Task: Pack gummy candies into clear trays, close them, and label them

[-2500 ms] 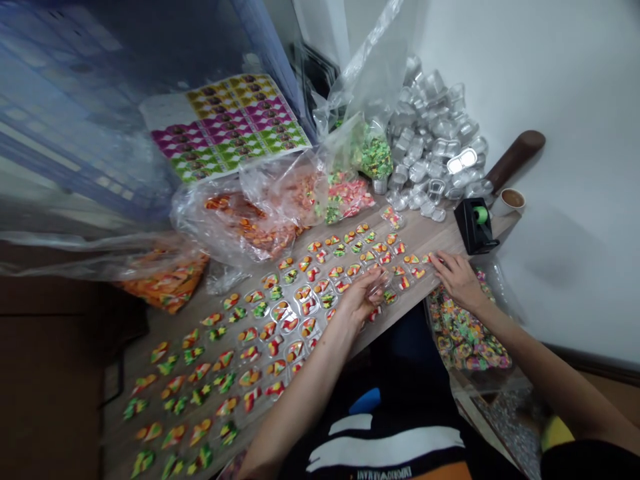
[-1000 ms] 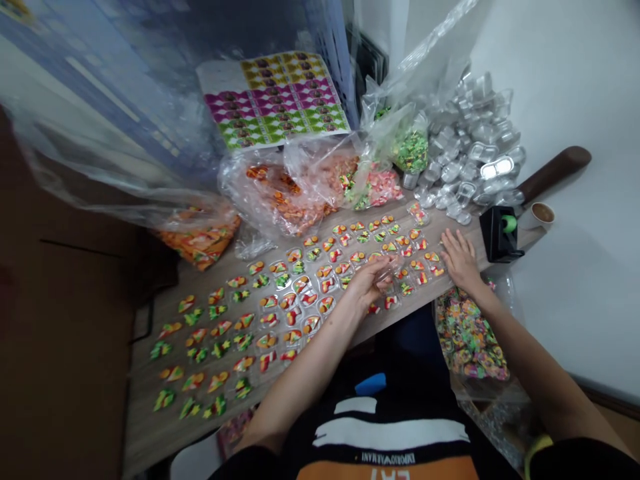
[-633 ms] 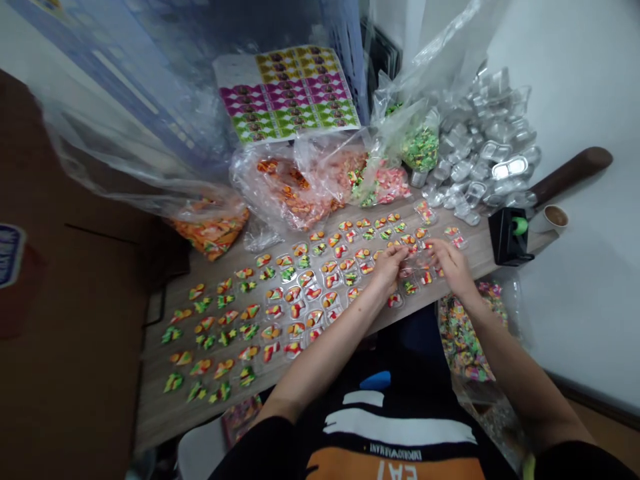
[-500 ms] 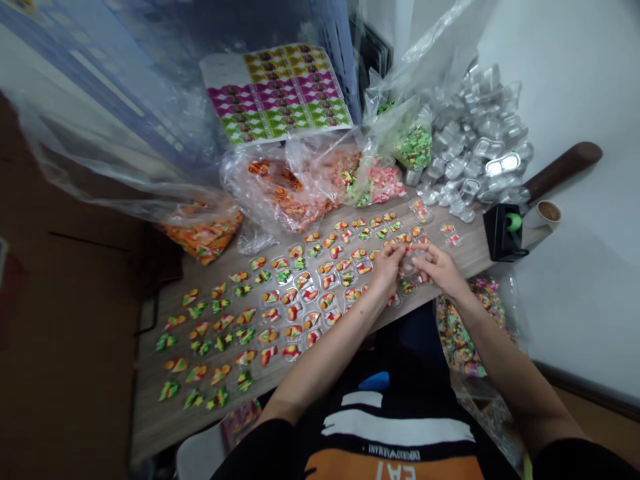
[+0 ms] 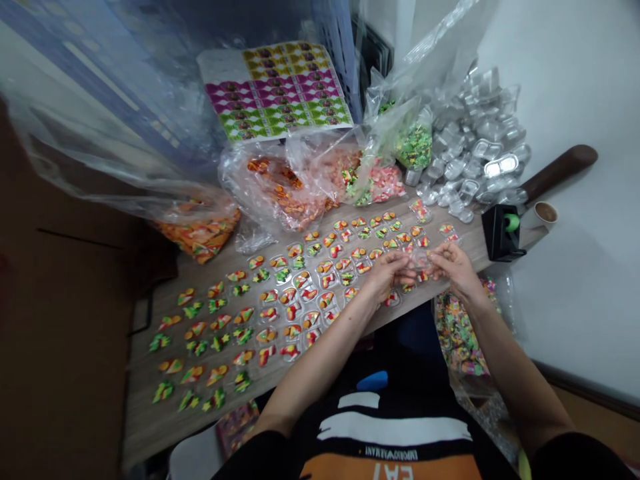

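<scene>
Clear plastic pack (image 5: 419, 261), held btwn two bare hands just above the near edge of a wood-grain table (image 5: 150, 423), toward its right end. L hand (image 5: 390, 275) grasps one end of the pack, thumb and fingers pinched together; R hand (image 5: 456, 268) grips the other end the same way, fingers bent. Whether the plastic is one part or two, and what sits inside, can't tell: glare and fingers hide it, tho a reddish tint shows thru. Below and to the left, rows of small trays (image 5: 327, 300) w/ red, orange and green pcs cover much of the tabletop; a heap of clear containers (image 5: 453, 160) rises at the back, nr a black tape dispenser (image 5: 495, 237) and a paper cup (image 5: 544, 213). For good handling, a level hold looks best, w/ both hands at equal ht so nothing inside slides. Pressure prob. belongs on the rims, not the middle, b/c such thin, clear plastic likely dents under a hard squeeze. Fingertips at opposite ends give even control; wrists and forearms should clear the filled rows underneath, since a low sleeve or elbow could nudge trays out of line. Slow, matched finger moves seem safest.
</scene>
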Demonstrator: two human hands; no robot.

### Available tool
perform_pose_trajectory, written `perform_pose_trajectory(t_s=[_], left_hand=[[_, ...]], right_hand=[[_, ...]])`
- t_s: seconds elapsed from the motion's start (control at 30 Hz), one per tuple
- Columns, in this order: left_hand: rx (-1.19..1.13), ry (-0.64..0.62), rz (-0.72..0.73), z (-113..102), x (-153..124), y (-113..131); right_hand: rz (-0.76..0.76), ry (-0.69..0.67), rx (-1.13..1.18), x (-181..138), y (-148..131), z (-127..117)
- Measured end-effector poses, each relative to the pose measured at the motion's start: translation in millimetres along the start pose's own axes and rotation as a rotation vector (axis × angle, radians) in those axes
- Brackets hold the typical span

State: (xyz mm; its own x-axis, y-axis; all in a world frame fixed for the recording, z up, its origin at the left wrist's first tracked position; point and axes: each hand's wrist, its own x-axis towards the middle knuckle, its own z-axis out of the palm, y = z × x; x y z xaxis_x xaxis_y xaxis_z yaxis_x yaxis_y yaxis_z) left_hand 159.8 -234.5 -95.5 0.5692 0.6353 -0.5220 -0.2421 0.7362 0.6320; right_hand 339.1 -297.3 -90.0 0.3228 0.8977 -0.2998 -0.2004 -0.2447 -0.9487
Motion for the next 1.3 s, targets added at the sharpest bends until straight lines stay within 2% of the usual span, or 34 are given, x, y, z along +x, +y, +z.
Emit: perform_pose_trajectory(t_s=[0.13, 0.27, 0.4, 0.53, 0.63, 0.83, 0.9, 0.97, 1.03, 1.2, 1.3], left_hand=[[-0.012, 0.119, 0.049, -3.5, 1.2, 1.0], [0.038, 0.127, 0.07, -5.0, -1.6, 1.4], [0.122, 0.054, 0.041, -2.8, -5.1, -3.6], [0.18, 0.054, 0.021, -2.5, -6.9, -7.6], [0.184, 0.071, 0.02, -4.5, -7.8, -7.9], [0.163, 0.102, 0.028, -7.4, -10.7, -6.6], [0.153, 0.107, 0.024, -7.3, -11.9, -5.7], [0.142, 0.109, 0.023, -7.2, -13.4, -4.4], [0.136, 0.111, 0.025, -7.3, -15.0, -3.1], [0.132, 0.116, 0.036, -9.0, -18.2, -2.5], [0.136, 0.11, 0.042, -9.0, -19.0, -5.1]], right_hand=[[-0.065, 0.157, 0.073, -6.0, 0.6, -26.6], [-0.098, 0.345, 0.103, -16.7, 16.7, -39.9], [-0.11, 0.44, 0.144, -22.6, 38.4, -25.1], [-0.169, 0.521, 0.094, -15.0, 54.6, -5.2], [-0.204, 0.576, -0.092, -8.4, 61.0, -0.4], [-0.378, 0.687, -0.783, -12.8, 59.4, -2.1], [-0.417, 0.711, -0.869, -14.8, 58.2, -1.4], [-0.429, 0.699, -0.783, -14.7, 57.5, -1.4], [-0.405, 0.663, -0.57, -12.7, 56.1, -4.1], [-0.242, 0.561, -0.073, -5.8, 43.6, -26.7], [-0.15, 0.486, 0.034, -1.8, 34.5, -43.6]])
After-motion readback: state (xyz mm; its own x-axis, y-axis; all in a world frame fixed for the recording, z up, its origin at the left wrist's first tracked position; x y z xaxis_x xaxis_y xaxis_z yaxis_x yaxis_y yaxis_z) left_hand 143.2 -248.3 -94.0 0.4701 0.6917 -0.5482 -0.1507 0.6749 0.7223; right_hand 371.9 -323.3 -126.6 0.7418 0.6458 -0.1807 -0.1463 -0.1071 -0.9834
